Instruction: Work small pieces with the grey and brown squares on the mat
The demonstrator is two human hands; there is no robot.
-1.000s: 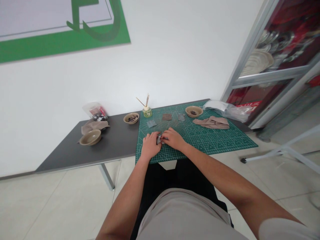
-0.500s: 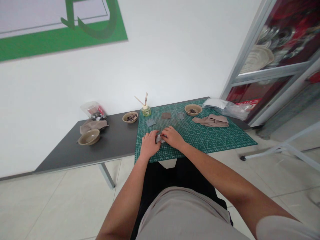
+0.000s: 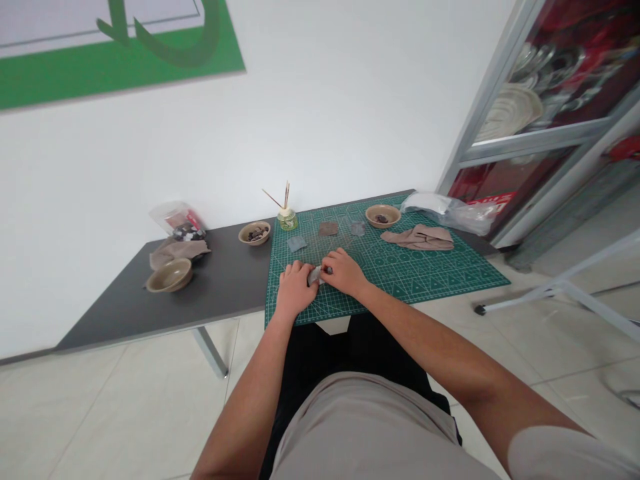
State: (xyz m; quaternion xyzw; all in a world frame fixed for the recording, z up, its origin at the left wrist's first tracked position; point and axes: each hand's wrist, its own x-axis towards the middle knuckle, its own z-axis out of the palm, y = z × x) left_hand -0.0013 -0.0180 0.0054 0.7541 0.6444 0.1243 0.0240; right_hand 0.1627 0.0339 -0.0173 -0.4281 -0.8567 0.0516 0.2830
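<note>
Close to the front edge of the green cutting mat (image 3: pixel 400 270), both my hands are together over a small pale grey sheet (image 3: pixel 315 275). My left hand (image 3: pixel 294 288) presses its fingers and thumb on the sheet's left side. With its fingers pinched, my right hand (image 3: pixel 345 273) holds a small dark piece (image 3: pixel 329 270), perhaps a stone, against the sheet's right side; the fingers cover most of it. Beyond the hands lie a blue-grey square (image 3: pixel 297 243), a brown square (image 3: pixel 328 229) and a grey square (image 3: pixel 357 229), which look like abrasive sheets.
A bowl of dark pieces (image 3: pixel 255 233) stands left of a reed diffuser (image 3: pixel 287 219). Another bowl (image 3: pixel 383 215) is at the back right, behind a brown cloth (image 3: pixel 420 237). Farther left are a bowl (image 3: pixel 170 275), a cloth (image 3: pixel 179 252) and a clear bag (image 3: pixel 177 217). A plastic bag (image 3: pixel 450 209) lies far right.
My right hand has shifted slightly over the sheet, and more of the small dark piece shows at its fingertips. The whole view has drifted slightly.
</note>
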